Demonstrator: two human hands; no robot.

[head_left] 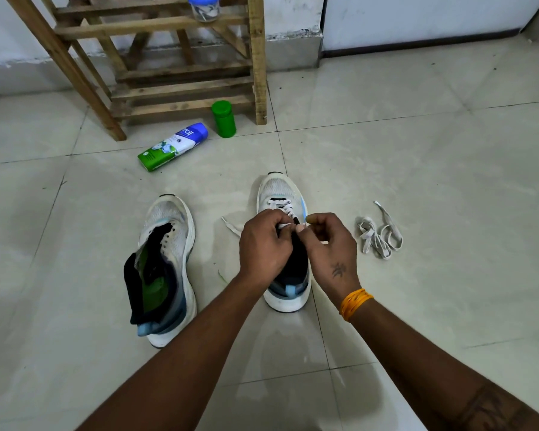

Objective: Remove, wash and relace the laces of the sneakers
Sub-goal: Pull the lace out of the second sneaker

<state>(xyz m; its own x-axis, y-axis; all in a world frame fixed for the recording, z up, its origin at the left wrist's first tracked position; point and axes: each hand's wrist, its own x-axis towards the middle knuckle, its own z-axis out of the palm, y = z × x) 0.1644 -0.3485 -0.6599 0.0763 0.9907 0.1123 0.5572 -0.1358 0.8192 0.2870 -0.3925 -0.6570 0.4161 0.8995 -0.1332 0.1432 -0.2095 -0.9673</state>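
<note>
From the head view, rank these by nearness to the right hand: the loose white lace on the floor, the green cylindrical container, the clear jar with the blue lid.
1. Loose white lace: on the tiles just right of the right hand.
2. Green cylindrical container: ahead, left, by the wooden rack's foot.
3. Clear jar with the blue lid: farthest, up on the rack.

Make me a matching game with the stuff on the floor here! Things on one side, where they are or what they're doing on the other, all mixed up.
Things:
1. left sneaker
2. loose lace
3. blue-capped bottle
4. green container

States:
A. lying on its side
B. heaped on the floor tiles
C. standing upright by the wooden rack
D. has no lace, sock stuffed inside

Pairs: 1-D, 2-B, 3-A, 4-C
</note>
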